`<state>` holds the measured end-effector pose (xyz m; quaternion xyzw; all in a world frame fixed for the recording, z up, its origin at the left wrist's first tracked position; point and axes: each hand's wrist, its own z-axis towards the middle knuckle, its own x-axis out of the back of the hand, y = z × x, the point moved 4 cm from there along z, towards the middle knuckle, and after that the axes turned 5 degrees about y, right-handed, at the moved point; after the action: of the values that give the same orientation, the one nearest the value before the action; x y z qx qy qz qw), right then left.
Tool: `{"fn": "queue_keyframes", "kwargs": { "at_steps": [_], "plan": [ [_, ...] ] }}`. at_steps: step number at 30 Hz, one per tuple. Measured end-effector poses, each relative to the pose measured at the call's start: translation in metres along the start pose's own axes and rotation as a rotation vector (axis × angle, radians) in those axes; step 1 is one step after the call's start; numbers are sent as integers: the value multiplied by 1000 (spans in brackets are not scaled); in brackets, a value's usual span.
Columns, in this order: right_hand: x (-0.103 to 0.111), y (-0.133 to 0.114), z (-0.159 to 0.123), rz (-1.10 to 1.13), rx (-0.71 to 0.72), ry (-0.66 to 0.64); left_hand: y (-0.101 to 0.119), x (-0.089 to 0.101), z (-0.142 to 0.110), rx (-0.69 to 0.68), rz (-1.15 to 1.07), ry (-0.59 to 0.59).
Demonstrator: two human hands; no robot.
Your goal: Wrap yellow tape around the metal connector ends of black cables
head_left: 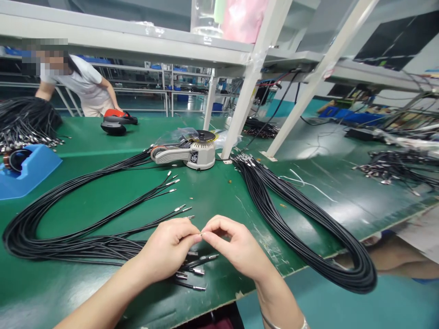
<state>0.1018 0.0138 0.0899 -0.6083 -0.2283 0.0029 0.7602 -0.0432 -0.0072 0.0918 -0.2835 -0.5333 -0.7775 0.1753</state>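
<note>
Counter: green, with pale streaks at right. Cable bundles: solid black, silver ends. Tape dispenser, centre: off-white housing, black top disc, black-and-white label. Holder, far left: light blue. Scanner-like device, far left: red-orange and black. Shelf frame: off-white. Bag on the shelf: pink. Person's shirt, far left: white. Tie strip, right: white. Floor, near right: turquoise, plain.
</note>
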Motion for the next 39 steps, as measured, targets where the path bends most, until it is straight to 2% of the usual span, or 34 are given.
{"fn": "queue_keyframes", "kwargs": {
  "at_steps": [6, 10, 12, 14, 16, 17, 19, 22, 24, 28, 33, 39],
  "plan": [
    [1, 6, 1, -50, 32, 36, -10, -5, 2, 101, -132, 98],
    [-1, 12, 5, -58, 60, 37, -8, -5, 4, 82, -144, 191],
    [-1, 18, 7, -21, 14, 49, -4, 7, 5, 53, -148, 283],
    [-3, 24, 9, 31, -60, 69, -3, 26, 2, 51, -118, 400],
    [-4, 29, 10, 70, -126, 84, -8, 45, -5, 77, -29, 457],
    [-4, 31, 10, 82, -148, 88, -12, 50, -9, 85, 32, 413],
    [-5, 32, 10, 98, -169, 92, -22, 50, -18, 94, 152, 251],
    [-5, 32, 9, 116, -179, 90, -36, 35, -29, 110, 233, 34],
    [-5, 32, 7, 122, -178, 86, -39, 21, -29, 111, 236, -45],
    [-5, 30, 2, 121, -162, 74, -27, 5, -15, 128, 174, -117],
    [-6, 28, -3, 109, -164, 71, -15, 0, -4, 187, 63, -167],
    [-6, 28, -2, 119, -180, 58, -15, -5, -3, 207, 14, -181]
  ]
}}
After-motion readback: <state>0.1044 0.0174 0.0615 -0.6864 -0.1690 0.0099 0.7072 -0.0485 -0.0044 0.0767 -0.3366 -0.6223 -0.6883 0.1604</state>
